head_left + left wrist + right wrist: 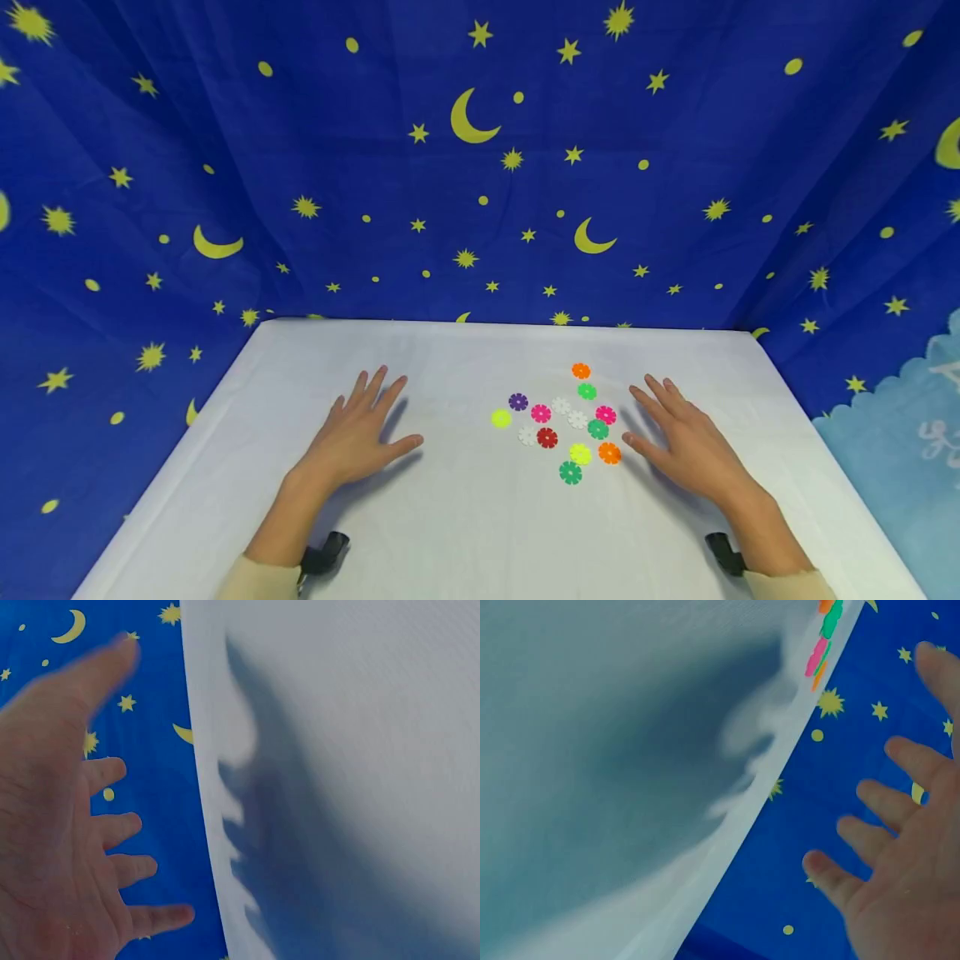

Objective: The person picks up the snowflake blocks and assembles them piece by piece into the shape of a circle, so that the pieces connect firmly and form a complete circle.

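Note:
Several small, flat, notched plastic discs lie scattered right of the middle of a white-covered table, among them a purple disc (518, 402), a red disc (547, 437), a yellow disc (581, 453) and a green disc (571, 472). My right hand (681, 437) hovers just right of them with fingers spread, its thumb tip close to an orange disc (610, 452). Over the left part of the table my left hand (352, 437) is held with spread fingers, well apart from the discs. Both hands hold nothing; each palm shows bare in its wrist view.
The white tablecloth (450, 517) reaches back to a blue curtain (375, 167) with yellow moons and stars, which also hangs along both sides. Light blue fabric (892, 442) shows at the right. A black wrist camera (326, 553) sits at the left wrist, another black camera (724, 553) at the right.

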Motion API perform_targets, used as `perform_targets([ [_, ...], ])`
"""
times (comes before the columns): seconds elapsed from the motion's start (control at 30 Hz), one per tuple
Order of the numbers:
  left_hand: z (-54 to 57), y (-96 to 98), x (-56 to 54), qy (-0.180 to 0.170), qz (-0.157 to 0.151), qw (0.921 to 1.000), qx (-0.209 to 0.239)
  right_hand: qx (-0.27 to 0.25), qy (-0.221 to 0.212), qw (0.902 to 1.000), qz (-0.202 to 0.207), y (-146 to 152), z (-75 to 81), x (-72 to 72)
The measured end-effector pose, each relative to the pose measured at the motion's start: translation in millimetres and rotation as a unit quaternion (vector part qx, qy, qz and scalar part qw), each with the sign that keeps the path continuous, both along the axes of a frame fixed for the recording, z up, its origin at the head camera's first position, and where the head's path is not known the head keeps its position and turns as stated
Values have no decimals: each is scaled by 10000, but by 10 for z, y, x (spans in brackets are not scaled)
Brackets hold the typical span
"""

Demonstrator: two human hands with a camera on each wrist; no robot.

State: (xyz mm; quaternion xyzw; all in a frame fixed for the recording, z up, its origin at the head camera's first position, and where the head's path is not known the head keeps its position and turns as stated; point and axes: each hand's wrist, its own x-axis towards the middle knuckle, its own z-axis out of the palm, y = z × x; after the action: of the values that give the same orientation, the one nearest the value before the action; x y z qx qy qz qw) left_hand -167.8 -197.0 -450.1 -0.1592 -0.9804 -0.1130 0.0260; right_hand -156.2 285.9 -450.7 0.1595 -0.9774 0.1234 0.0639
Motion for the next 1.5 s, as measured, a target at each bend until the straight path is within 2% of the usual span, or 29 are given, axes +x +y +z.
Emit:
perform_targets([
  [0.13,25,69,-28,85,-259,9991,318,-207,140,9997,74,-69,26,-9],
  [0.3,63,200,-71,316,-422,9959,728,-553,-100,9984,-29,-179,47,-35],
  [0.47,33,373,-132,208,-419,9929,1098,-831,-374,9958,54,-281,33,-75],
  [0.7,-19,657,-221,102,-807,9845,1556,-1086,-750,9908,296,-392,-13,-137],
  [0.87,-58,890,-255,21,-1097,9810,1602,-1107,-1072,9873,394,-459,-28,-167],
  [1.1,-98,1169,-281,-239,-1220,9799,1561,-1287,-1233,9817,675,-546,-46,-166],
  [1.33,-99,1441,-346,-860,-1362,9732,1640,-1320,-1388,9790,694,-574,-48,-166],
  [1.5,-118,1556,-352,-811,-1455,9788,1191,-1329,-1621,9752,712,-587,-75,-168],
])
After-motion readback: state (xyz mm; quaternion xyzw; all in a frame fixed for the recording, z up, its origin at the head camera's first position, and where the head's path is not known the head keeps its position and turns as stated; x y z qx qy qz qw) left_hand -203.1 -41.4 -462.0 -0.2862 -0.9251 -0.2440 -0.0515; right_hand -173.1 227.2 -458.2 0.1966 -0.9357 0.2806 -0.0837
